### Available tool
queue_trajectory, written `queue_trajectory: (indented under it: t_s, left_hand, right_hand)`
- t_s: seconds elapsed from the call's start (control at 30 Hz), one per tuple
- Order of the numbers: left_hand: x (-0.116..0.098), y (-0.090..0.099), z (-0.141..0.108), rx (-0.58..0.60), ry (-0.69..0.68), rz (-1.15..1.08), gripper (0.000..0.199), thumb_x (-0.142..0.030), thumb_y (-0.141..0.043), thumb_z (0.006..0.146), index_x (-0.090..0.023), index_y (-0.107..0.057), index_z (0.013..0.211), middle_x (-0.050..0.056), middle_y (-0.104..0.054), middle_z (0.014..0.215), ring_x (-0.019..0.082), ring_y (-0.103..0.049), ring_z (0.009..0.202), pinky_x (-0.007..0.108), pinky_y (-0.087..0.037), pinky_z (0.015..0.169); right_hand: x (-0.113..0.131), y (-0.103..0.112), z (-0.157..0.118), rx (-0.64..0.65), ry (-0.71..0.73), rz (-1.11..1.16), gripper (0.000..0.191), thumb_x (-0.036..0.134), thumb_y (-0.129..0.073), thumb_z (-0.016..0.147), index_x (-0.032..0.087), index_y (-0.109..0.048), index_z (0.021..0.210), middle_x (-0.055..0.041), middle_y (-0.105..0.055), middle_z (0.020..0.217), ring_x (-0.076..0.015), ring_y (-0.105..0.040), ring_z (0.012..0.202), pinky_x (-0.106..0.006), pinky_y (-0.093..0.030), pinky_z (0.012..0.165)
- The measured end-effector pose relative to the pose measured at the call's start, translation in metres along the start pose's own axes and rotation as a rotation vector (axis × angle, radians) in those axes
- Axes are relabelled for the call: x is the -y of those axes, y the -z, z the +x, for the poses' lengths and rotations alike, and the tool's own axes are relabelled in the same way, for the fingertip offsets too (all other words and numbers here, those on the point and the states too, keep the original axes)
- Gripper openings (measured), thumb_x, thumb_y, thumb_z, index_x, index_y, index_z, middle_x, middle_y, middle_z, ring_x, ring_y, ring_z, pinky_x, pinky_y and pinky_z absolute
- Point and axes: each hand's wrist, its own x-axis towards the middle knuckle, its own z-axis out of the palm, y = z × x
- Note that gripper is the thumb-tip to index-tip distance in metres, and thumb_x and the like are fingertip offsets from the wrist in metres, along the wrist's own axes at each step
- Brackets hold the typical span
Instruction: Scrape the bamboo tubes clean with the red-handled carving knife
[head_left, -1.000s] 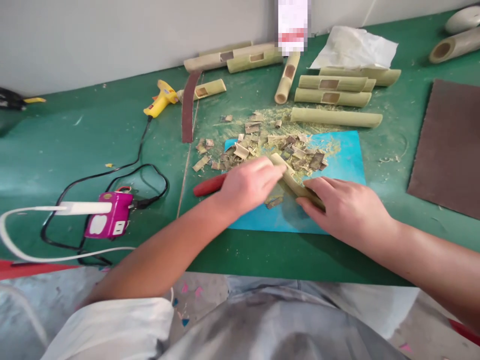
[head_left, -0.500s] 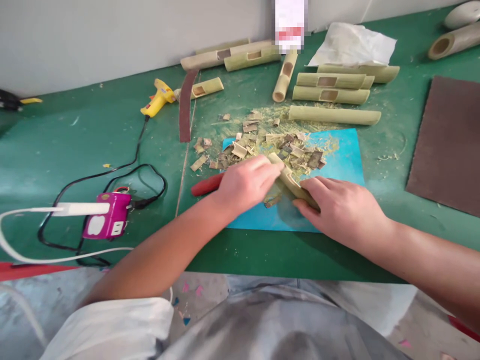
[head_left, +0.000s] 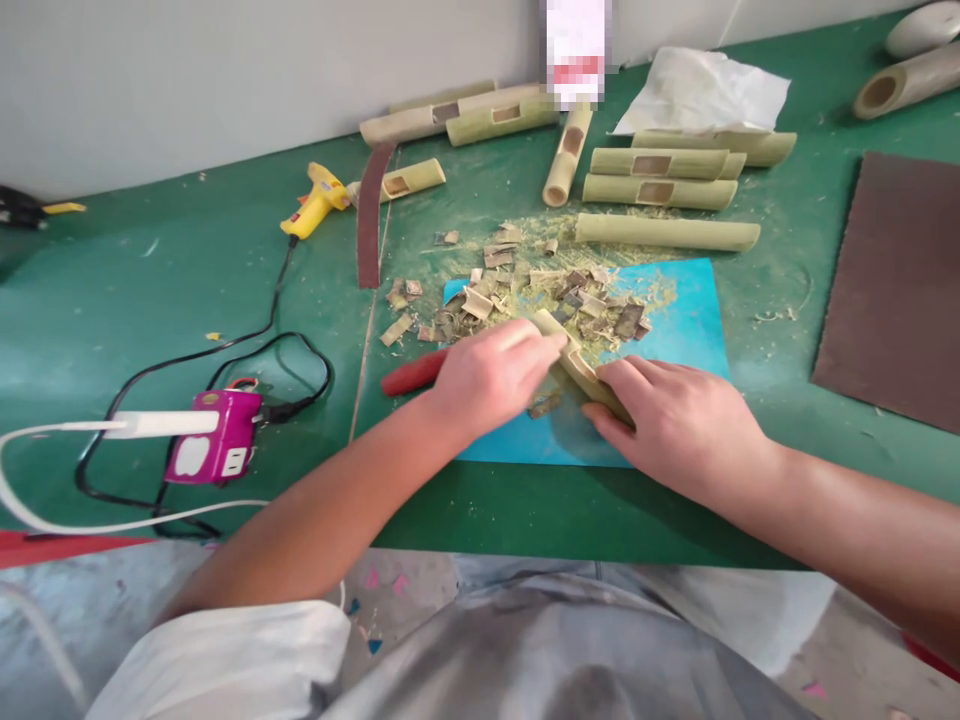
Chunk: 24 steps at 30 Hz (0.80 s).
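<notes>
A bamboo piece (head_left: 579, 364) with a cut notch lies slantwise over a blue sheet (head_left: 686, 330). Around its near end my right hand (head_left: 679, 415) is closed, thumb and fingers on either side. My left hand (head_left: 499, 375) is closed at its far end, fingers curled against the bamboo; whatever lies inside the curl is hidden. A heap of bamboo chips and sawdust (head_left: 525, 290) spreads beyond both hands. From under my left hand a red handle (head_left: 412, 373) sticks out to the left.
Several notched bamboo pieces (head_left: 660, 192) lie at the back. A yellow glue gun (head_left: 319, 203) and a dark strip (head_left: 370, 220) are at back left, a purple power adapter (head_left: 217, 437) with cables at left. On the right lies a brown sheet (head_left: 892, 290).
The bamboo piece and my right hand have shifted very slightly left. Both hands keep nearly the same pose; the whole view has moved a little.
</notes>
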Motion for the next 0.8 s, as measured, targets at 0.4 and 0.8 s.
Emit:
queue_trajectory:
  t_s: [0.4, 0.8]
  left_hand:
    - [0.0005, -0.0031, -0.0001, 0.006, -0.032, -0.022, 0.024, -0.023, -0.046, 0.099, -0.016, -0.068, 0.105, 0.004, -0.068, 0.083, 0.012, -0.064, 0.075, 0.022, -0.052, 0.069]
    - [0.0044, -0.0012, 0.0009, -0.072, 0.026, 0.01, 0.024, -0.023, -0.047, 0.099, -0.015, -0.069, 0.101, 0.005, -0.067, 0.083, 0.012, -0.064, 0.075, 0.023, -0.051, 0.068]
  right_hand:
    - [-0.0007, 0.0005, 0.001, 0.005, 0.011, 0.007, 0.021, 0.031, -0.049, 0.091, 0.017, -0.06, 0.079, -0.0028, -0.063, 0.067, -0.0136, -0.051, 0.056, -0.029, -0.026, 0.054]
    - [-0.0002, -0.0004, 0.0016, -0.009, -0.001, 0.017, 0.02, 0.032, -0.051, 0.09, 0.017, -0.061, 0.081, -0.003, -0.064, 0.068, -0.0138, -0.051, 0.056, -0.029, -0.027, 0.054]
